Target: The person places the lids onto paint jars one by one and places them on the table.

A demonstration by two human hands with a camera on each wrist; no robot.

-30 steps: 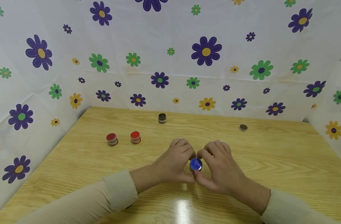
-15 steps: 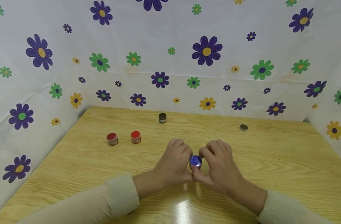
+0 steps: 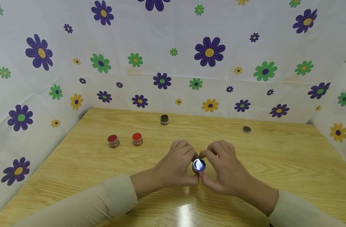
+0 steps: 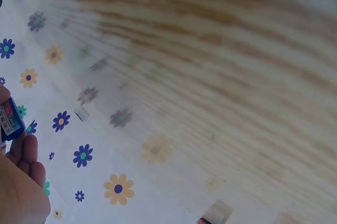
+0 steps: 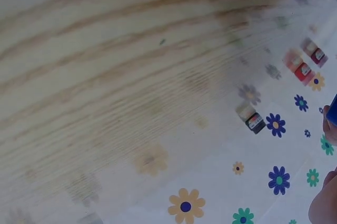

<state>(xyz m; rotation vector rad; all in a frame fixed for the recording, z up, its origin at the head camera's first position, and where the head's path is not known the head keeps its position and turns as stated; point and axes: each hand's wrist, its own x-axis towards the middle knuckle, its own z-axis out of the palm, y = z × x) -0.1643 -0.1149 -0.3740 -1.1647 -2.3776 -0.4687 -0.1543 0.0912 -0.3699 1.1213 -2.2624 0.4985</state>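
Note:
A small blue paint jar (image 3: 199,165) is held between my two hands just above the table, its round top facing up with a bright glare on it. My left hand (image 3: 175,165) grips the jar's left side with curled fingers and thumb. From the right, my right hand (image 3: 226,171) pinches the jar's rim between thumb and index finger. The left wrist view shows the blue jar (image 4: 10,121) at its left edge, with a printed label and fingers around it. Only a sliver of the blue jar (image 5: 332,113) enters the right wrist view.
A dark red paint jar (image 3: 113,141) and a bright red one (image 3: 137,139) stand to the left on the wooden table (image 3: 76,164). Farther back is a black jar (image 3: 164,120). A dark round lid (image 3: 247,129) lies at the back right, before the flowered cloth (image 3: 178,66).
My right thumb has shifted from across the jar's top back to its near right rim, and the right index finger has come in closer. Glare on the top is brighter. The other jars have stayed put.

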